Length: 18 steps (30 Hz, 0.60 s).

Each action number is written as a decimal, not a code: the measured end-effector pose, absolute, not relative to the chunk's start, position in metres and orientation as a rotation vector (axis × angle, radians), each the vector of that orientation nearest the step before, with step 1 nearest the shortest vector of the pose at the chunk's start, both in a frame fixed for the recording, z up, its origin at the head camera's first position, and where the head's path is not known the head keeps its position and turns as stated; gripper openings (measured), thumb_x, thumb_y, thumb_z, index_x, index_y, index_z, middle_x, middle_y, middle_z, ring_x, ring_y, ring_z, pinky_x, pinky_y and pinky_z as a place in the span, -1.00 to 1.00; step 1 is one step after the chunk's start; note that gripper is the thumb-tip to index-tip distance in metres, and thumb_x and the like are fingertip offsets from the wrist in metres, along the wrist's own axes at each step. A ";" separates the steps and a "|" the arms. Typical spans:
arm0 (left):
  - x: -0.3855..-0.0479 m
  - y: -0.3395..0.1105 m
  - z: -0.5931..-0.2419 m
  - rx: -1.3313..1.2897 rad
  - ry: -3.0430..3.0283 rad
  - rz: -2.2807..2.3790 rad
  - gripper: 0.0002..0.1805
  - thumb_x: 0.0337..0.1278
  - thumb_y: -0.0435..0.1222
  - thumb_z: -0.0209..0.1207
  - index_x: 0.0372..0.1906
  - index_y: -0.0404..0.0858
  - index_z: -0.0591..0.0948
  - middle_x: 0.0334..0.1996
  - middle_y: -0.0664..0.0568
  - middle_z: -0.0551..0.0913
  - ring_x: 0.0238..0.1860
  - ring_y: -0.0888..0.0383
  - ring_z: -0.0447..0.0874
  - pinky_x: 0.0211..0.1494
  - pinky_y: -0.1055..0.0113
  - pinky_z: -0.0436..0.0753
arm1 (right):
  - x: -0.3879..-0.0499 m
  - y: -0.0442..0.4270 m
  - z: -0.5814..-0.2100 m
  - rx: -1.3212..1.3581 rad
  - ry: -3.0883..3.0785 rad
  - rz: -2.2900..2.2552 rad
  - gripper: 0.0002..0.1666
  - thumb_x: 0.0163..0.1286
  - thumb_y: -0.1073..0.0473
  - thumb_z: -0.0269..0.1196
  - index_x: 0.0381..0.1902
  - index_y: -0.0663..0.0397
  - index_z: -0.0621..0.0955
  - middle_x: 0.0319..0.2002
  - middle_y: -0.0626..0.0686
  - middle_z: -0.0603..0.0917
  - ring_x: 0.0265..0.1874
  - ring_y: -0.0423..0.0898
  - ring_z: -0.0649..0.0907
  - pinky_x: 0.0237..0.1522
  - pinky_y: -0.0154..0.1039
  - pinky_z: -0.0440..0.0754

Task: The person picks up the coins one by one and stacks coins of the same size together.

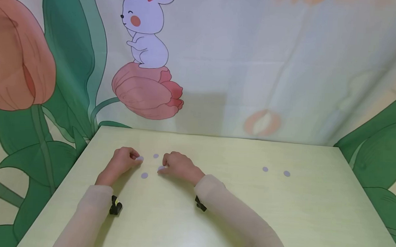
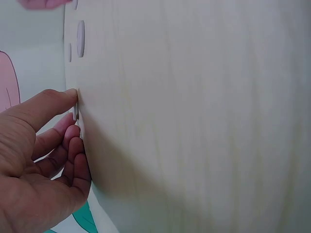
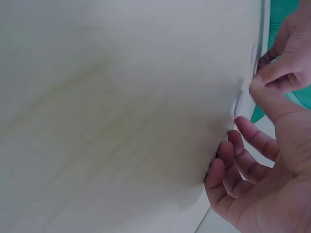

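At the left part of the table, my left hand point(image 1: 122, 161) holds a small pale purple disc point(image 1: 140, 158) between thumb and forefinger, at the tabletop. In the left wrist view this disc point(image 2: 75, 111) appears edge-on between the thumb and a fingertip. Just to the right, my right hand point(image 1: 180, 167) has its thumb and forefinger at the edges of another such disc point(image 1: 161, 168), pinching it; the right wrist view shows that disc point(image 3: 237, 103) as a thin edge. Between the hands lie two more flat discs, one farther back point(image 1: 155, 156) and one nearer point(image 1: 144, 175).
Two further discs lie on the right side of the table, one point(image 1: 265, 169) left of the other point(image 1: 287, 173). The pale wood-grain table point(image 1: 234, 212) meets a printed curtain point(image 1: 239, 66) at its back edge. Black wrist mounts show under both sleeves.
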<state>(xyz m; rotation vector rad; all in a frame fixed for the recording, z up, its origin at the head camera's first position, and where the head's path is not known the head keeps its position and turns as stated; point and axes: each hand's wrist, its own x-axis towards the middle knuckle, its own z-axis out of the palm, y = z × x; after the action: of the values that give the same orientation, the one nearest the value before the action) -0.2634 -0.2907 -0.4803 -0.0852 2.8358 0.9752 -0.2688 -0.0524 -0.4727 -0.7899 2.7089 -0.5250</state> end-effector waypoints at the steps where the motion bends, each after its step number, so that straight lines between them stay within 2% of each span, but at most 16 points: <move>1: -0.263 -0.290 -0.480 -0.085 2.836 0.975 -0.68 0.25 -0.26 0.35 -0.06 -0.44 0.66 -0.20 -0.17 0.63 -0.16 -0.05 0.53 -0.06 0.16 0.55 | -0.269 -0.056 -0.473 -0.785 2.717 -0.506 -0.66 0.33 -0.14 0.41 -0.12 -0.10 0.63 -0.26 -0.12 0.54 -0.28 -0.20 0.52 -0.28 -0.31 0.50; 6: -0.262 -0.289 -0.482 -0.106 2.820 0.993 -0.68 0.26 -0.26 0.35 -0.05 -0.44 0.66 -0.20 -0.18 0.63 -0.16 -0.05 0.52 -0.05 0.15 0.55 | -0.270 -0.058 -0.468 -0.856 2.676 -0.481 -0.87 0.38 0.08 0.38 -0.14 -0.16 0.67 -0.17 -0.09 0.58 -0.18 -0.18 0.53 -0.16 -0.32 0.52; 10: -0.259 -0.290 -0.486 -0.115 2.825 0.996 -0.68 0.24 -0.26 0.35 -0.07 -0.44 0.66 -0.21 -0.17 0.63 -0.17 -0.05 0.52 -0.07 0.16 0.55 | -0.270 -0.046 -0.463 -0.907 2.584 -0.523 -0.73 0.36 0.29 0.32 -0.06 -0.17 0.70 -0.07 -0.01 0.57 -0.09 -0.14 0.52 -0.06 -0.32 0.50; 14: -0.259 -0.291 -0.485 -0.111 2.832 0.997 -0.68 0.25 -0.26 0.35 -0.06 -0.44 0.66 -0.21 -0.17 0.63 -0.17 -0.06 0.52 -0.06 0.15 0.55 | -0.272 -0.040 -0.463 -0.886 2.558 -0.552 -0.75 0.35 0.22 0.36 -0.03 -0.06 0.64 -0.13 -0.02 0.53 -0.13 -0.14 0.49 -0.08 -0.32 0.48; 18: -0.262 -0.290 -0.480 -0.103 2.831 1.009 -0.68 0.26 -0.26 0.35 -0.05 -0.43 0.66 -0.19 -0.18 0.62 -0.16 -0.06 0.51 -0.05 0.14 0.55 | -0.276 -0.040 -0.463 -0.878 2.596 -0.538 -0.78 0.37 0.09 0.39 -0.12 0.01 0.61 -0.22 -0.06 0.49 -0.21 -0.14 0.46 -0.13 -0.33 0.47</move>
<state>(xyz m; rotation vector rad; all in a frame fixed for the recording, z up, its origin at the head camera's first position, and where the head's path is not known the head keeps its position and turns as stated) -0.2615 -0.2905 -0.4802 -0.1029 2.8312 1.0087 -0.2759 -0.0396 -0.4626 -0.8779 2.5958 -0.5375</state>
